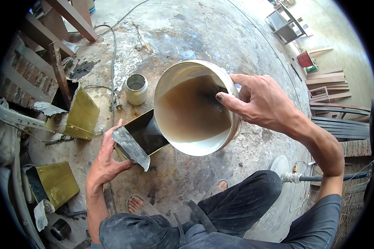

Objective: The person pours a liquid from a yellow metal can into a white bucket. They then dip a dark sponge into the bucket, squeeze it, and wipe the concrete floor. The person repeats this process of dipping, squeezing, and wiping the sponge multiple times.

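My right hand (262, 99) grips the rim of a white plastic bucket (181, 146), thumb inside and fingers outside. The bucket is tilted and holds cloudy brown liquid (187, 108) with a darker patch near my thumb. Below its left side stands a rectangular metal tin (136, 124), its cut lid bent outward as a grey flap (131, 148). My left hand (106, 159) is closed around the tin's side by the flap. Something grey (153, 128) shows between bucket and tin; I cannot tell whether it is poured liquid or a solid part.
A small round can (136, 89) stands on the stained concrete floor beyond the tin. Two yellowish tins (81, 112) (58, 182) are at left. A hose (113, 54) runs along the floor. Wooden pieces (326, 79) lie at far right, and a spray-gun-like pole (320, 178) sits near my knee.
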Action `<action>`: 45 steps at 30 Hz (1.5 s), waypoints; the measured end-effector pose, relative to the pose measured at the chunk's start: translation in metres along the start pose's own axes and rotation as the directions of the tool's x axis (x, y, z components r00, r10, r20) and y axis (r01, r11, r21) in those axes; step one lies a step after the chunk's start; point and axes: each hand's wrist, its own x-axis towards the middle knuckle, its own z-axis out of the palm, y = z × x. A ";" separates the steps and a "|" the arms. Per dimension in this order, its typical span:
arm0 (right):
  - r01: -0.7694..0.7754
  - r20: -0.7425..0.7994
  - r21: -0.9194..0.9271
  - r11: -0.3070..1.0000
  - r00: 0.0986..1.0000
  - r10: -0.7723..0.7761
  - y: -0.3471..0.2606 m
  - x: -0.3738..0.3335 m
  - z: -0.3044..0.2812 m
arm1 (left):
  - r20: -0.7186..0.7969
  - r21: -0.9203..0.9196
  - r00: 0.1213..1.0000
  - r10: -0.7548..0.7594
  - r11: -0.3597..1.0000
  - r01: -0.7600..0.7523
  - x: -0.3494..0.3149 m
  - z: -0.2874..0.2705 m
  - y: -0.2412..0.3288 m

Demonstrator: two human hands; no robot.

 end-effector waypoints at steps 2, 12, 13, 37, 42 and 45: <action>0.009 -0.012 0.013 1.000 1.000 -0.009 -0.001 0.000 0.001 | -0.002 0.003 1.000 0.016 1.000 -0.016 0.000 0.000 0.000; 0.020 -0.008 0.004 1.000 1.000 -0.020 -0.005 0.000 0.000 | -0.005 -0.005 1.000 0.010 1.000 -0.010 0.000 0.000 -0.002; 0.022 -0.004 -0.003 1.000 1.000 -0.022 -0.005 0.001 -0.001 | 0.000 -0.003 1.000 0.001 1.000 -0.001 0.000 0.000 -0.002; 0.050 -0.015 -0.038 0.998 0.999 -0.051 -0.008 0.000 0.000 | -0.012 -0.007 1.000 0.018 1.000 -0.018 -0.001 0.001 0.000; 0.067 -0.026 -0.048 0.997 0.997 -0.068 -0.008 0.001 0.000 | -0.007 -0.008 1.000 0.007 1.000 -0.007 -0.001 0.000 -0.002; 0.075 -0.026 -0.053 0.996 0.997 -0.077 -0.008 0.001 0.000 | -0.007 -0.005 1.000 0.001 1.000 -0.001 -0.001 0.000 -0.001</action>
